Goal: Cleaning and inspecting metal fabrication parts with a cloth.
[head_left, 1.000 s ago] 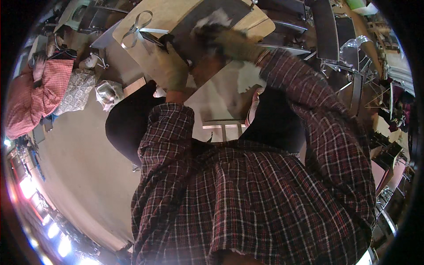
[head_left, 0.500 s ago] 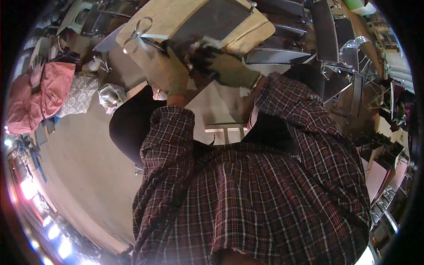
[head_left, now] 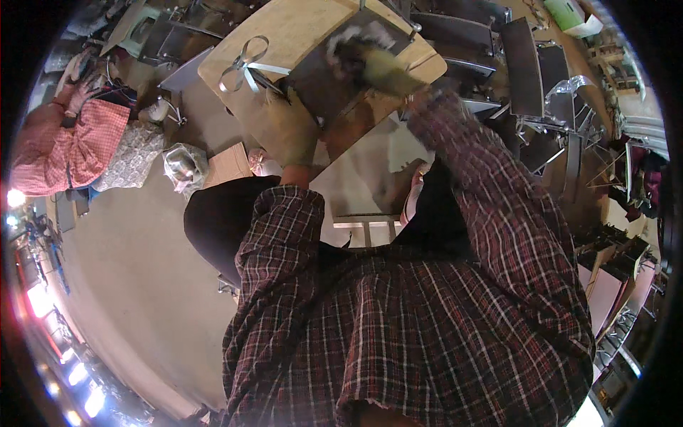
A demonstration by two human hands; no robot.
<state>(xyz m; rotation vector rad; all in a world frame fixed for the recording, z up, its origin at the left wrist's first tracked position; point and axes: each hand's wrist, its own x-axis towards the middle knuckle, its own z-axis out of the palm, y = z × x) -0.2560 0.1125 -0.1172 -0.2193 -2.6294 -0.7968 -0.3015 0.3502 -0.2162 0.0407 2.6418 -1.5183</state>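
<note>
Clear plastic bag [head_left: 183, 169], its pale contents indistinct, sits left of the left hand | Gloved left hand [head_left: 288, 132] at the dark panel's [head_left: 313, 77] near edge, finger closure hidden | Gloved right hand [head_left: 370, 67], blurred, grip unclear, on bunched white cloth [head_left: 380, 32] atop the panel, farther from the left than half a second ago

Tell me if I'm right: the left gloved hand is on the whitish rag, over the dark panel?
Not the left: in the head view, the right gloved hand is on the whitish rag, over the dark panel.
</note>
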